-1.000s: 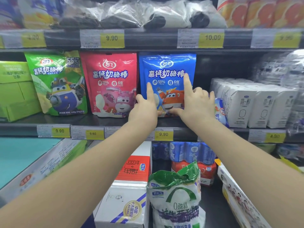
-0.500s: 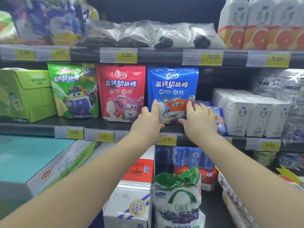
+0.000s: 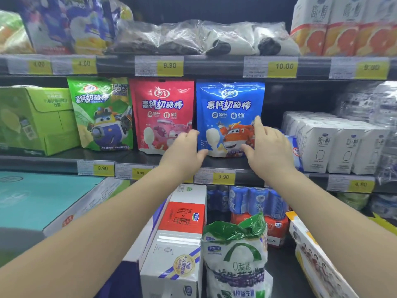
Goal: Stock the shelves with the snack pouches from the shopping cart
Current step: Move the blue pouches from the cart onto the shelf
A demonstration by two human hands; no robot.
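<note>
Three snack pouches stand upright in a row on the middle shelf [image 3: 64, 157]: a green pouch [image 3: 101, 114], a red pouch [image 3: 162, 110] and a blue pouch [image 3: 229, 104]. My left hand [image 3: 184, 149] lies with straight fingers against the blue pouch's lower left edge, overlapping the red pouch's corner. My right hand [image 3: 266, 147] touches the blue pouch's lower right side, fingers extended, index tip on the front. Neither hand grips anything. The shopping cart is out of view.
White cartons [image 3: 335, 145] stand right of the blue pouch, a green box [image 3: 36, 119] left of the pouches. Bagged goods [image 3: 193, 37] and orange cartons [image 3: 343, 29] fill the shelf above. Below are cans [image 3: 253, 201], a tall carton [image 3: 178, 244] and a white bag [image 3: 238, 261].
Both hands slid down the blue pouch's front to its lower edges, the right index finger lowering from the upper part. My view tilted up, so the shelves sit lower.
</note>
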